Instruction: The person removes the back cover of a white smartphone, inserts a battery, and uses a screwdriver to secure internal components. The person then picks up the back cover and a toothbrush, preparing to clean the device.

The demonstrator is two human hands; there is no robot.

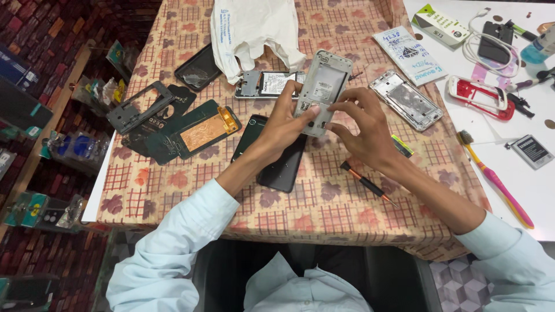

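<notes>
We saw the table covered by a tan checked cloth with a leaf pattern (173, 173), and beside it at three o'clock a white work surface (520, 190). At twelve o'clock on the cloth lay a crumpled white plastic bag (254, 29); whatever it held was hidden from us.

At the centre, both hands held up a pale grey rectangular phone frame with its bare inner side facing us (325, 86). The left hand (283, 124) gripped the frame's lower left edge, its thumb pressed flat on the inner face and its fingers curled close behind. The right hand (364, 130) was half closed at the frame's lower right, fingertips touching the edge and the thumb tucked beneath.

Below the left wrist, at seven o'clock from the frame, lay a black glossy phone face down (283, 167). At nine o'clock lay a dark green back panel with a copper-coloured sheet (202, 130), and further out a dark grey hollow frame (136, 110). Just behind the held frame, at ten o'clock, an opened phone with exposed white battery (269, 84) rested on the cloth. At two o'clock sat a second silver empty phone frame (407, 99).

At five o'clock, near the right forearm, lay a black-handled slim screwdriver (367, 184). On the white surface we noted a red phone bumper (480, 95) and a pink and yellow toothbrush (497, 182).
</notes>
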